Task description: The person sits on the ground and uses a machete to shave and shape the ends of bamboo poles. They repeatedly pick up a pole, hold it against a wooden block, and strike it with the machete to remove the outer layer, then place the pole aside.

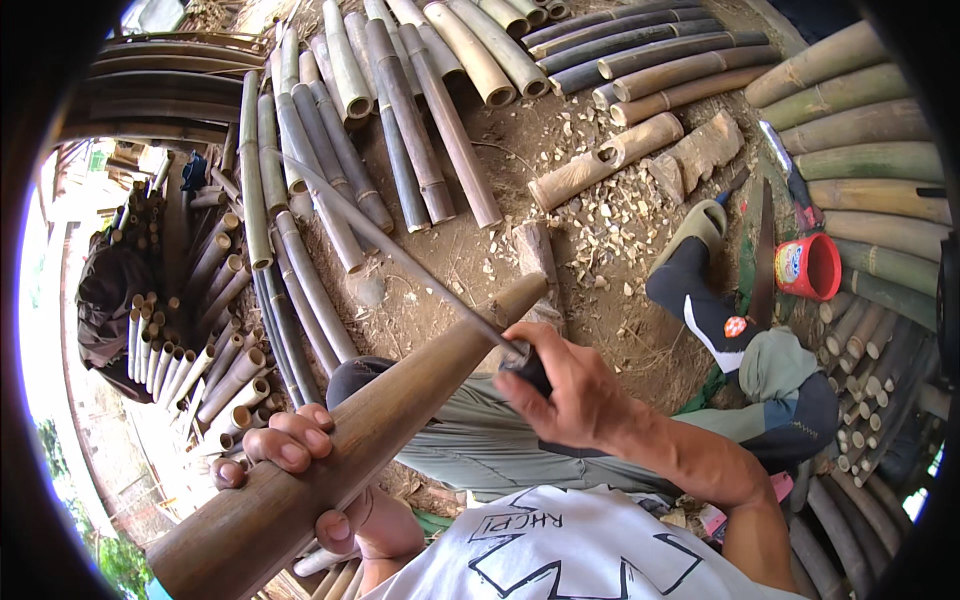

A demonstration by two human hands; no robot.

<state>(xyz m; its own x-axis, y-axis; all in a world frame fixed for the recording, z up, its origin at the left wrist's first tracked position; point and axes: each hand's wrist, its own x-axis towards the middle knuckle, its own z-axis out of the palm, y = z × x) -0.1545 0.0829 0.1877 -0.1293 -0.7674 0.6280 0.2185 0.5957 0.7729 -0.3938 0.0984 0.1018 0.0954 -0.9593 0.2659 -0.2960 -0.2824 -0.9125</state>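
Observation:
A thick brown bamboo tube [390,385] slants across my lap, its wide end near the lower left and its narrow end pointing away to the right. My left hand [288,442] is wrapped round the tube near the wide end, with the fingers over the top and the thumb on the near side. My right hand [585,390] grips the dark handle of a long, narrow metal blade [400,256]. Away and to the left the blade stretches, crossing over the tube close to its narrow end. Whether the blade touches the bamboo I cannot tell.
Many bamboo poles [415,130] lie on the dirt ahead, with more stacked at the right [870,165] and left [230,385]. Pale chips [590,245] surround a notched bamboo piece [605,160]. A red cup [808,267] and saw-like blade [762,240] sit beside my foot.

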